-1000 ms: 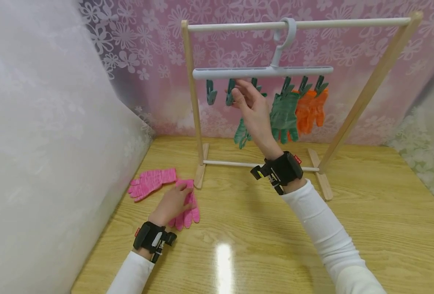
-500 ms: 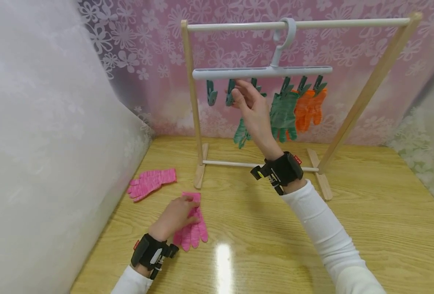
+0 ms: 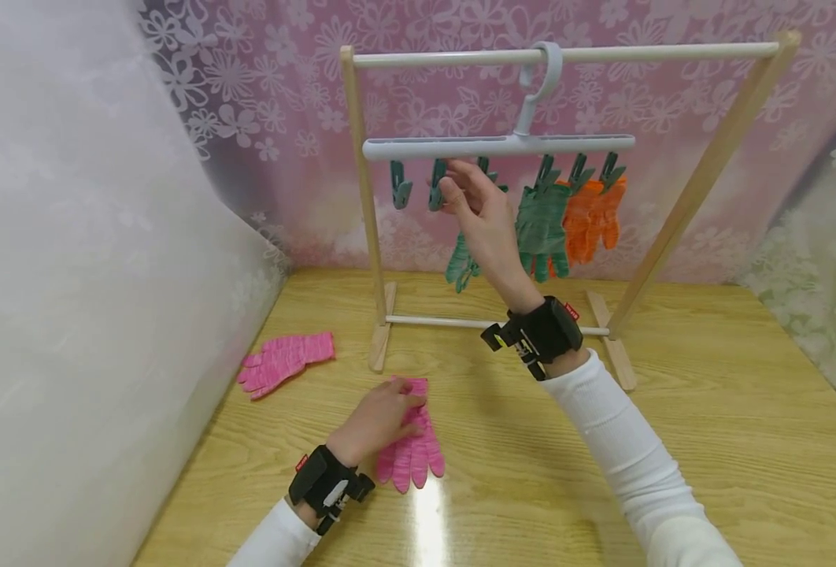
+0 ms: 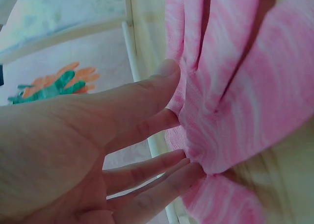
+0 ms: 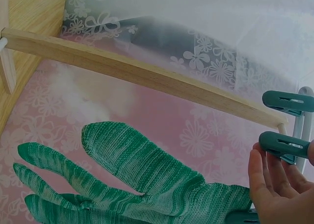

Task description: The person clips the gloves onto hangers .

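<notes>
My left hand (image 3: 371, 425) rests on a pink knitted glove (image 3: 412, 465) lying flat on the table, its cuff pointing away from me. In the left wrist view, the thumb and fingertips press on the glove's fabric with slight creases around them. Up at the rack, my right hand (image 3: 487, 224) pinches a dark green clothespin (image 3: 437, 189), second from the left on the white hanger (image 3: 446, 148). The right wrist view has this clothespin's tip between thumb and fingers. Behind the right hand hangs a green glove (image 5: 147, 185), partly hidden in the head view.
A second pink glove (image 3: 286, 362) lies at the table's left. The wooden rack (image 3: 708, 181) carries the hanger. Another green glove (image 3: 541, 224) and orange gloves (image 3: 595, 220) hang from clips on the right. The leftmost clothespin (image 3: 400, 189) holds nothing. A white curtain (image 3: 92, 276) borders the left.
My left hand has dragged the pink glove across the table, first toward me, then right, away from the other pink glove. The right hand stays at the clothespin. The head view has shifted slightly.
</notes>
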